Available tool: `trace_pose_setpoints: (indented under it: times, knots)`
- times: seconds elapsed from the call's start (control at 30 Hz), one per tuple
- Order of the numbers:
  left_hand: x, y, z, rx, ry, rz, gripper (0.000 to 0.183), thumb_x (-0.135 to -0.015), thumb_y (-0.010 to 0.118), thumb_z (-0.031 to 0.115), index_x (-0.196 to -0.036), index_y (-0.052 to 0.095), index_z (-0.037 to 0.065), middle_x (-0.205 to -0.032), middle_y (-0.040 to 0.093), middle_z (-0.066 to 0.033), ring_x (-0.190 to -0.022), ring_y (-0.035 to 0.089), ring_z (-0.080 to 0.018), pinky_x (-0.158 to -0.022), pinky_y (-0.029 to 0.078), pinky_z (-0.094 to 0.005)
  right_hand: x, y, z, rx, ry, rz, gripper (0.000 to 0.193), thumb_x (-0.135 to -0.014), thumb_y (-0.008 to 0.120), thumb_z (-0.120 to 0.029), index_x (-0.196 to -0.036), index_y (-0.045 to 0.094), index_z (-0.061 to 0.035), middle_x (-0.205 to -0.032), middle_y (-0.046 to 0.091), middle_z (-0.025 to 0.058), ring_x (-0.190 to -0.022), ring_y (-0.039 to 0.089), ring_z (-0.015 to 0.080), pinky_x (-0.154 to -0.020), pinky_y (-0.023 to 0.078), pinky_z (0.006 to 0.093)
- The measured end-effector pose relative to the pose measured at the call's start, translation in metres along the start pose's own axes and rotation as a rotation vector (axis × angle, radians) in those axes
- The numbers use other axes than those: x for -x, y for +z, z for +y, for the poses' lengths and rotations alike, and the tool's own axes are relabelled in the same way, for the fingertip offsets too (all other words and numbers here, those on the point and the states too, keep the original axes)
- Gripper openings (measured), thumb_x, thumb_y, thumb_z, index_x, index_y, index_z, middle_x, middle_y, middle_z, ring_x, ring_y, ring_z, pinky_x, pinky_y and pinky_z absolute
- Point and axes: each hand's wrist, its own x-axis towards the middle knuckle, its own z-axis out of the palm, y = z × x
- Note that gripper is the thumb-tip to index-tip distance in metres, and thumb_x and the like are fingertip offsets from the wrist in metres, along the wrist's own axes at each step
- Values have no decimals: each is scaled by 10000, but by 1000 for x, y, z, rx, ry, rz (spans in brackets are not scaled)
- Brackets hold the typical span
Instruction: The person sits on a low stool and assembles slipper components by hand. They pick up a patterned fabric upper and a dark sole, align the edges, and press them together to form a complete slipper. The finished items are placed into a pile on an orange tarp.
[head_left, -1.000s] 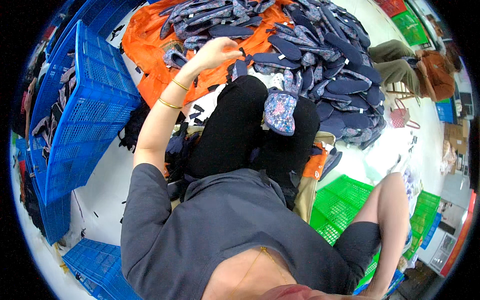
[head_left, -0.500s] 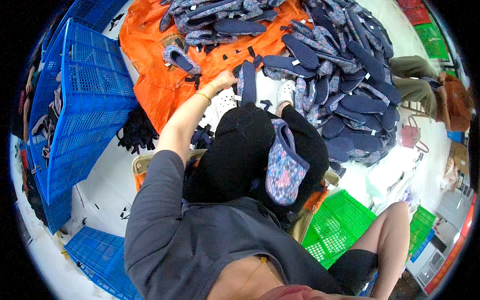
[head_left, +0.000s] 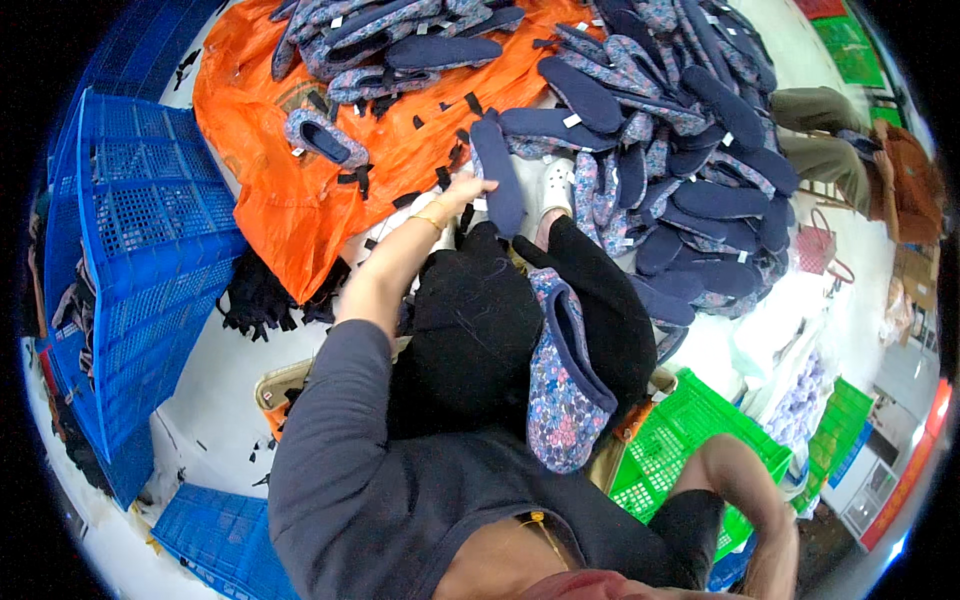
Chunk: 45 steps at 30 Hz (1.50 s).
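My left hand [head_left: 466, 190] reaches forward past my knee. Its fingers are closed on the left edge of a floral slipper [head_left: 500, 185] whose dark navy sole faces up, with the thumb over the sole. Another floral slipper [head_left: 568, 415] with a navy-lined opening lies on my lap, toe toward me. My right arm [head_left: 745, 490] is bent at the right, and its hand is out of view below. A large heap of similar slippers [head_left: 730, 200] fills the floor ahead and to the right. One single slipper [head_left: 325, 137] lies apart on an orange sheet [head_left: 265, 205].
Blue plastic crates [head_left: 160, 240] stand at the left, with another blue crate [head_left: 215, 530] lower down. A green crate [head_left: 690, 440] sits close by my right side. Black scraps [head_left: 255, 290] lie near the sheet. Beyond the heap, at the right, another person [head_left: 830, 135] sits.
My left hand has drawn the navy-soled slipper slightly toward me and tilted it. My right elbow has lowered. The whole view has shifted a little.
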Motion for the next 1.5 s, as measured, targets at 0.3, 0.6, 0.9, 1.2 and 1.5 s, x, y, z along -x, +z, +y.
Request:
trace_pose_setpoints:
  times: [0.3, 0.6, 0.9, 1.2, 1.5]
  knots:
    - [209, 17, 217, 109, 764, -279, 421, -854, 711, 165, -1216, 564, 9, -1120, 623, -38, -1030, 570, -129, -940, 449, -274, 20, 100, 2, -63, 786, -43, 609, -730, 804, -220, -1256, 559, -32, -1277, 542, 153, -656, 597, 155, -584, 485, 236]
    - [315, -28, 209, -72, 1164, 152, 324, -814, 741, 89, -1081, 574, 15, -997, 636, -36, -894, 593, -115, -815, 491, -294, 31, 164, 0, 8, 707, -191, 224, -807, 738, -105, -857, 530, -37, -866, 549, 29, -713, 519, 92, -620, 443, 246]
    - [408, -63, 180, -371, 1471, 553, 485, -721, 685, -56, -1182, 544, 4, -1142, 565, -112, -1068, 540, -240, -937, 423, -329, -135, 87, 116, 271, 338, 376, 177, -918, 613, -175, -903, 505, -36, -819, 502, 1, -692, 472, 76, -684, 423, 243]
    - [443, 16, 170, -375, 1479, 396, 406, -660, 638, -86, -1042, 617, 50, -1073, 618, -82, -1061, 545, -280, -918, 441, -373, -83, 129, -14, -158, 446, 157, 372, -916, 624, -161, -1249, 538, -19, -1169, 628, 48, -607, 476, 11, -521, 393, 159]
    - [445, 77, 146, -825, 1464, 343, 374, -651, 638, -31, -1012, 602, 57, -1067, 622, -81, -1045, 563, -291, -868, 482, -376, 28, 145, -32, -400, 649, 310, 638, -779, 762, -79, -1336, 460, -11, -1221, 594, 76, -656, 500, 12, -557, 406, 163]
